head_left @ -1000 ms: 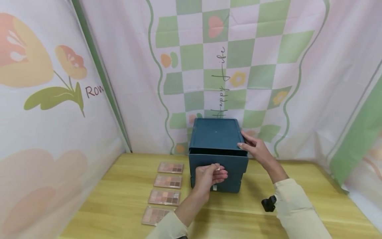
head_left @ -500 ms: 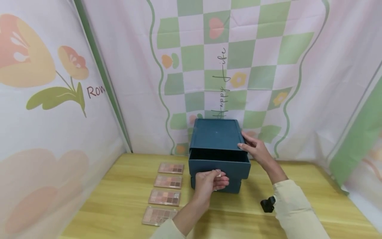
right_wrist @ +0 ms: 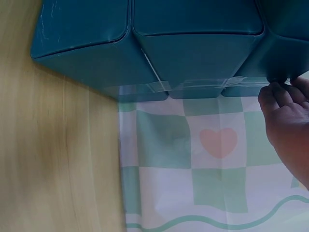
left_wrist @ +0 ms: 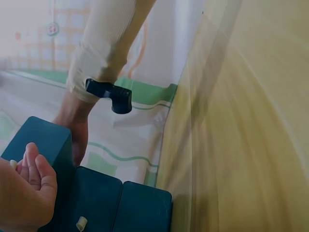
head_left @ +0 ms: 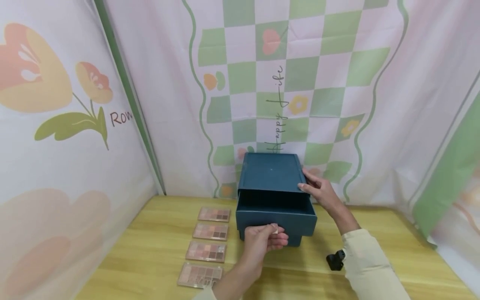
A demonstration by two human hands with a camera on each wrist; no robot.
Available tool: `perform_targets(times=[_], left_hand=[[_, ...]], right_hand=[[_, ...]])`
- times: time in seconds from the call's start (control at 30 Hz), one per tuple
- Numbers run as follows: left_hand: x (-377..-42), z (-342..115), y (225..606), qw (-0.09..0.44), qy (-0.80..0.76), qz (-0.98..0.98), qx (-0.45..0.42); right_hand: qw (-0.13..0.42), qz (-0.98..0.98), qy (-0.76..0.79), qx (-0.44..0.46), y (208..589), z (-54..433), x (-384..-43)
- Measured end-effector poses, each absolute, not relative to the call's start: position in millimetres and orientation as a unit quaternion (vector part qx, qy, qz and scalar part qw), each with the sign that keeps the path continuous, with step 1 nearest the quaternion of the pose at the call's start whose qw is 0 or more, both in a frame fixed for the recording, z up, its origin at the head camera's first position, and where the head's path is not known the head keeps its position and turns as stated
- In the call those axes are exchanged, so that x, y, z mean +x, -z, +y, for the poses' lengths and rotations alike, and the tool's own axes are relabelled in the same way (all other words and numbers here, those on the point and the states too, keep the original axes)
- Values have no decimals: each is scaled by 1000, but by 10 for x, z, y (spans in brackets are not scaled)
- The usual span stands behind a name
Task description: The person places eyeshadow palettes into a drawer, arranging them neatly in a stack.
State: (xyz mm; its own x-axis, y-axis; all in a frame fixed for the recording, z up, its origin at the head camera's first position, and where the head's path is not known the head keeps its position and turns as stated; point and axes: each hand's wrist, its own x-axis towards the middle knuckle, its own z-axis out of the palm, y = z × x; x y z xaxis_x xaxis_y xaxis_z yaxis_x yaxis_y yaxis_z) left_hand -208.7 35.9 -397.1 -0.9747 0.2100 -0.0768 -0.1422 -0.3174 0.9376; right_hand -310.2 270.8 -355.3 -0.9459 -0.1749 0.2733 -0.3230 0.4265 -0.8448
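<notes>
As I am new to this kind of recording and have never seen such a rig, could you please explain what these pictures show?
There is no robot here: a person's bare left hand and right hand do the work. The wide view comes from a camera worn on the head; the other two come from one camera on each wrist. On the wood-grain table stands a teal drawer cabinet, with four eyeshadow palettes in a column to its left. The left hand pinches the small white pull of the top drawer, which is partly out. The right hand rests against the cabinet's upper right edge. The black device by the right sleeve is probably that wrist's camera.
</notes>
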Motion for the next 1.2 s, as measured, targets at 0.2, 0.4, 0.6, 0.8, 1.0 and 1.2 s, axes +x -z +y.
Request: perform_targets(times=[0.2,0.4,0.6,0.8,1.0,1.2], left_hand=[[-1974,322,3980,116,-811,572,31],[-1879,290,4003,122,-814,567,35],[-1799,278,4026,128,-814,565,36],[-1725,264,4031,137,-813,565,31],[-1678,247,4035,150,-811,564,29],[-1627,227,4054,157,-808,566,36]], right_hand=[[70,-845,-510,146,3562,2702,-3087],[66,-847,-508,144,3556,2698,-3081],[66,-848,-505,148,3561,2697,-3077],[70,-848,-504,150,3564,2708,-3083],[77,-846,-505,152,3566,2714,-3088],[77,-848,-502,152,3576,2711,-3078]])
